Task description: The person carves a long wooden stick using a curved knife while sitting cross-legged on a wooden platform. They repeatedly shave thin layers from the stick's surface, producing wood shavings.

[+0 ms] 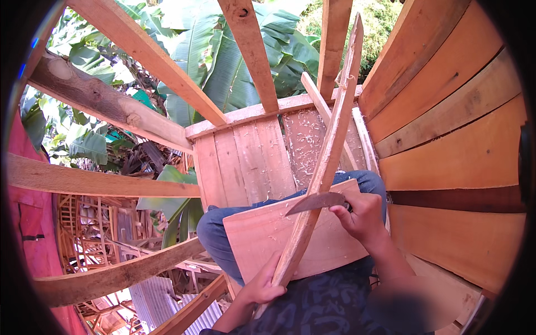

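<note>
A long, rough wooden stick slants across my lap, its narrow tip pointing up and away. Low on the stick, my left hand is closed around it. My right hand grips a knife by its handle, which the fingers mostly hide. The knife's curved, dark blade lies across the stick's upper face. Under both, a flat wooden board rests tilted on my crossed legs in blue jeans.
Pale shavings litter the plank floor, and a thinner stick leans beyond the long one. Close on the right rises a plank wall. Spaced wooden beams line the left and far sides, with banana leaves outside.
</note>
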Demonstrator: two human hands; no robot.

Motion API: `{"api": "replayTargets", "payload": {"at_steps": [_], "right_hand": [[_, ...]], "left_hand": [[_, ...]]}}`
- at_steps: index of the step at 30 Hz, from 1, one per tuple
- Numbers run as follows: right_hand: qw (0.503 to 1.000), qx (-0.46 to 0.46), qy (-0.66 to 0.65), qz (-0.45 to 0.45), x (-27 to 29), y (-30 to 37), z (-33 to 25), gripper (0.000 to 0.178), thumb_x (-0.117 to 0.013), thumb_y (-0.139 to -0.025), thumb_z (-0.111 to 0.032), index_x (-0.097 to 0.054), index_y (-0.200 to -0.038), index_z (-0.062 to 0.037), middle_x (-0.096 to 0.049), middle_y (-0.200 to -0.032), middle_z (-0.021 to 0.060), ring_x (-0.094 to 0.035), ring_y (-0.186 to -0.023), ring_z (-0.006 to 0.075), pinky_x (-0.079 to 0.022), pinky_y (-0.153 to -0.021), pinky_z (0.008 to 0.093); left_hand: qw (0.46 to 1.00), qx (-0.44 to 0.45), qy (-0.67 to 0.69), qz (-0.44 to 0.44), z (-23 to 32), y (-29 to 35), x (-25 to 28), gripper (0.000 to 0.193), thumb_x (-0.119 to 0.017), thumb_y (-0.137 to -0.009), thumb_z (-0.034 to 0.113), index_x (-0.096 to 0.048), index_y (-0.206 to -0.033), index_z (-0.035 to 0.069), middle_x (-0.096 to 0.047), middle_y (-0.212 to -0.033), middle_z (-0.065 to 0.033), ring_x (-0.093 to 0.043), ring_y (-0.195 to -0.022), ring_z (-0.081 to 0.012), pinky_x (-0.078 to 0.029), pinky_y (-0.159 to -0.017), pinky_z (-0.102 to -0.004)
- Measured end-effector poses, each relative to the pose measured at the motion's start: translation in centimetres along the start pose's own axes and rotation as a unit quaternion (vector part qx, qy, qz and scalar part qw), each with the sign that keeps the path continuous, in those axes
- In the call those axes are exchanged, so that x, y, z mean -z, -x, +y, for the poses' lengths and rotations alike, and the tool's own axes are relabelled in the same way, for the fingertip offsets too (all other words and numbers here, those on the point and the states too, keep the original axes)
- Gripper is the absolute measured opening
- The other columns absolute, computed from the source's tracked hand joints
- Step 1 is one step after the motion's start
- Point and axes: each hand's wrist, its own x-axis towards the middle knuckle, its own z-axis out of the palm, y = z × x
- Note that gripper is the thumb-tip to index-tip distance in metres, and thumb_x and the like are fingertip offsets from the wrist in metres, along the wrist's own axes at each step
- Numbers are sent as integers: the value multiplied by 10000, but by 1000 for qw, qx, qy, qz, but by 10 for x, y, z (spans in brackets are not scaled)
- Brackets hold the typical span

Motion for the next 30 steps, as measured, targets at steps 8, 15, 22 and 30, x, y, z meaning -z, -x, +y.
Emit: {"api": "replayTargets", "payload": {"at_steps": [8, 15, 22, 30], "right_hand": [[999, -6, -25, 22, 4, 0, -1, 424, -668, -865, -445, -687, -772, -32, -553, -570, 135, -580, -515, 318, -420, -464, 375], [992, -53, -112, -13, 3, 0, 3, 401, -681, -879, -375, -626, -708, -16, -503, -537, 109, -571, -479, 226, -405, -455, 358], [790, -214, -461, -341, 36, -7, 0, 201, -655, -925, -191, -675, -933, 9, -606, -634, -22, -548, -512, 105, -403, -485, 276], [968, -132, -206, -48, 28, -8, -20, 201, -682, -888, -149, -692, -965, 37, -485, -530, 1, -445, -514, 66, -366, -491, 272]], "left_hand": [[999, -22, 42, 1, 2, 4, -3, 877, -621, -638, 185, -278, -1419, -17, -494, -1143, -107, -497, -1084, -196, -371, -988, -335], [1000, 0, 24, -16, 4, 2, -1, 962, -631, -599, 176, -244, -1460, -10, -509, -1156, -100, -541, -1061, -196, -440, -948, -360], [998, -25, 13, -59, 1, 2, 4, 975, -635, -612, 179, -222, -1474, -9, -474, -1233, -111, -544, -1086, -214, -433, -961, -370], [998, -21, 46, -34, 1, -1, -2, 963, -633, -622, 184, -233, -1479, 1, -427, -1293, -109, -470, -1195, -212, -413, -1011, -387]]}}
